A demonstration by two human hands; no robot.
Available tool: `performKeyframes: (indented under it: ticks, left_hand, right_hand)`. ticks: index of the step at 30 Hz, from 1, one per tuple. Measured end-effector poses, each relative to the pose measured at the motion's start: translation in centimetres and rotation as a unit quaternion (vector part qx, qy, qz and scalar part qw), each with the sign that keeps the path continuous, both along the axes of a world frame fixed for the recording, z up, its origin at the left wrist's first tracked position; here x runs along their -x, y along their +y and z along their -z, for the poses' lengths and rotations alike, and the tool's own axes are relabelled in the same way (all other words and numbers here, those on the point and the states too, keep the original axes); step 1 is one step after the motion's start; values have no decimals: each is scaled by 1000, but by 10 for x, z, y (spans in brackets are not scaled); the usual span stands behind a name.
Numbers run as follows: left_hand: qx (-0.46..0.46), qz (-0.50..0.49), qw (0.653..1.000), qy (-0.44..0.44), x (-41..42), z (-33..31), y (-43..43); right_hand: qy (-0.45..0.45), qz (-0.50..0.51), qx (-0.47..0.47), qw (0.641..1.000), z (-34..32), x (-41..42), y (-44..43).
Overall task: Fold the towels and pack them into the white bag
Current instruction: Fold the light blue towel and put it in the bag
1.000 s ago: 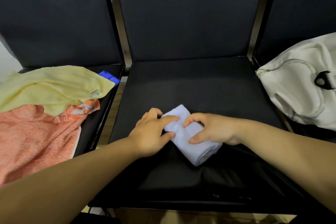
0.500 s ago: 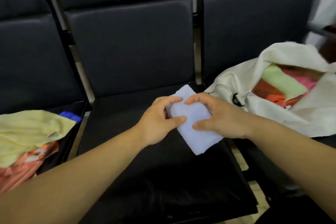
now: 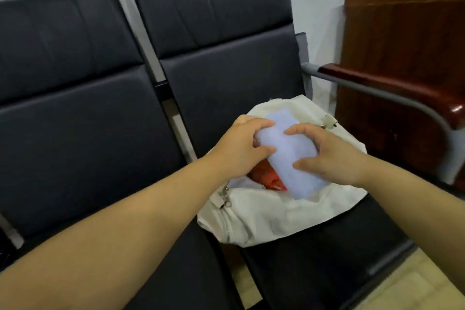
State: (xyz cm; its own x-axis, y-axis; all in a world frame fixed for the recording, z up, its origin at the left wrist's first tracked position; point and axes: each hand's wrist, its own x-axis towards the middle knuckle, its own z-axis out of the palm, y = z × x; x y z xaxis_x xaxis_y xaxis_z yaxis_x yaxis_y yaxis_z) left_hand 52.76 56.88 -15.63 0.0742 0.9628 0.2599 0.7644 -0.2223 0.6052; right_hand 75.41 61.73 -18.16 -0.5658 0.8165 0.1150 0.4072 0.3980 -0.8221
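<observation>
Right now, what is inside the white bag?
An orange-red towel shows inside the white bag, partly under the folded pale blue towel. Anything deeper is covered.

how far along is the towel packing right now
Done: the pale blue towel is folded into a compact rectangle, and an orange towel already lies inside the white bag. In hand: the left hand and right hand hold the folded towel at the bag's open mouth, partly over the orange one. Left: settle it inside and let go. Any unfolded towels are out of view.
</observation>
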Motion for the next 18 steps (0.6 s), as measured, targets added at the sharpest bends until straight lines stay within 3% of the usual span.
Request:
performKeyframes:
  ticks: [2,5,11,14,18]
  left_hand:
    - [-22,7,999,40,-4,-4,27]
    - [-33,7,983,180,1,-10,65]
    - [135,31,932,335,18,-14,121]
    - [157,29,924,348,24,-11,140]
    - [98,11,950,295,25,-9,153]
  right_hand:
    - [11,41,-15,999,8,-15,24]
    - [45,98,-19,994,22,-32,56]
    - [120,95,-42,987,40,-24,92]
    - [114,63,-55,990,46,-14,106]
    - [31,35,-120,992,54,-3,122]
